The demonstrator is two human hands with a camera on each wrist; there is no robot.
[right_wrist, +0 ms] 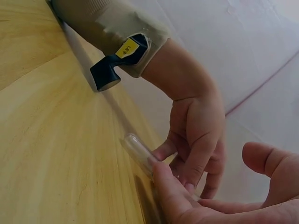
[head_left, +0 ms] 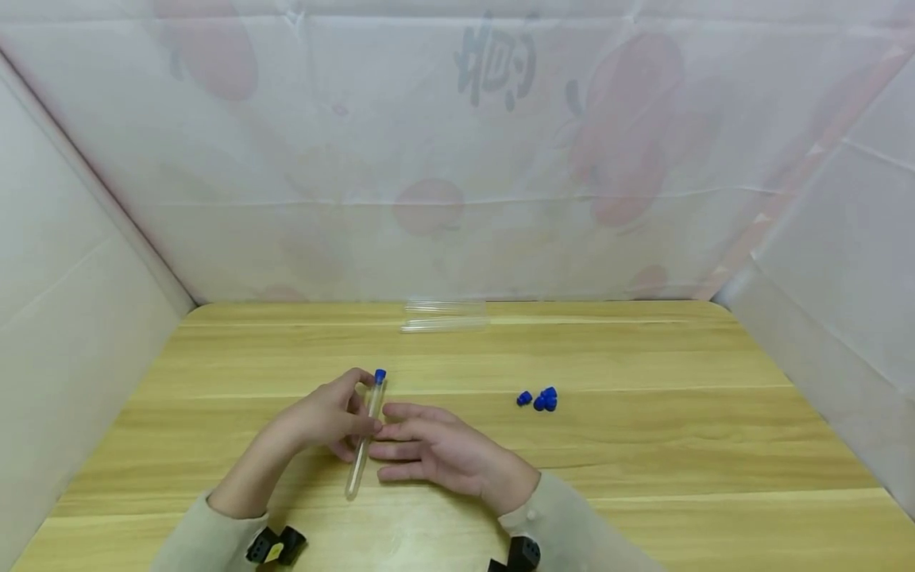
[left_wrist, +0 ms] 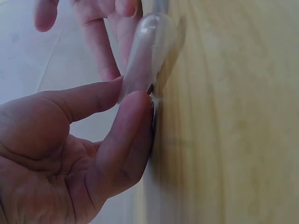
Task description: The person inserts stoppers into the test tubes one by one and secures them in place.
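Item: clear test tube [head_left: 364,435] with blue cap [head_left: 380,375], lying on the wooden table [head_left: 643,445], pinched mid-length by the left hand [head_left: 325,417]; right hand [head_left: 436,449] beside it, fingers straight, tips touching the glass. Step judged: setting down a capped tube; next calls for releasing without rolling. Nearby: loose blue caps [head_left: 541,399] right, uncapped tubes [head_left: 445,315] at the far edge, nothing obstructing.

A light wooden table [head_left: 643,445] carries everything. Near its far edge, about midway along, lie clear empty tubes [head_left: 445,315] side by side (hard to count). Right of centre sits a small cluster of blue caps [head_left: 539,399]. Toward the near edge, left of centre, a capped tube [head_left: 364,435] lies on the wood.
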